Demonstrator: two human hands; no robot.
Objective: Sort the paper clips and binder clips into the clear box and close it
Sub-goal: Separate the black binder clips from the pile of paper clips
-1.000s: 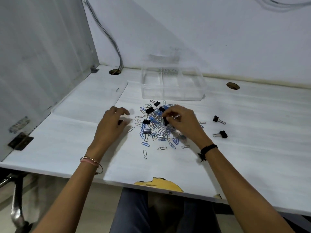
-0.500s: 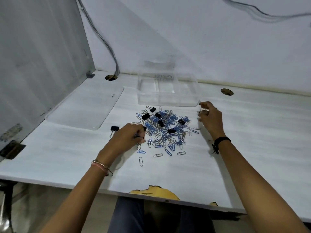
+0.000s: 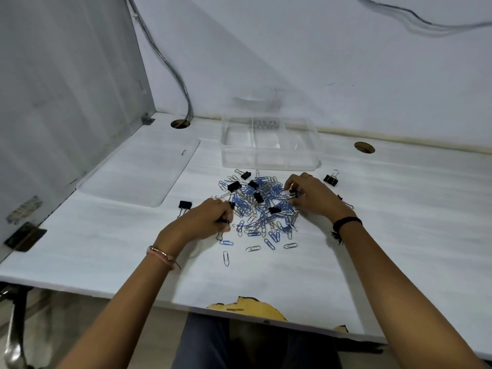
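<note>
A heap of blue and silver paper clips with several black binder clips mixed in lies on the white desk, just in front of the open clear box. The box has dividers inside. My left hand rests at the heap's left edge, fingers closed on a small black binder clip whose wire handle pokes out below. My right hand is at the heap's right edge, fingertips pinching a binder clip. Loose binder clips lie to the left and to the right.
The box's clear lid lies flat to the left of the box. Two cable holes sit near the back wall, and a cable runs down into the left one. A grey partition stands on the left. The desk's front edge is chipped.
My right hand came back from beside the box's right corner to the heap, leaving a binder clip lying there. My left hand stayed at the heap's left edge.
</note>
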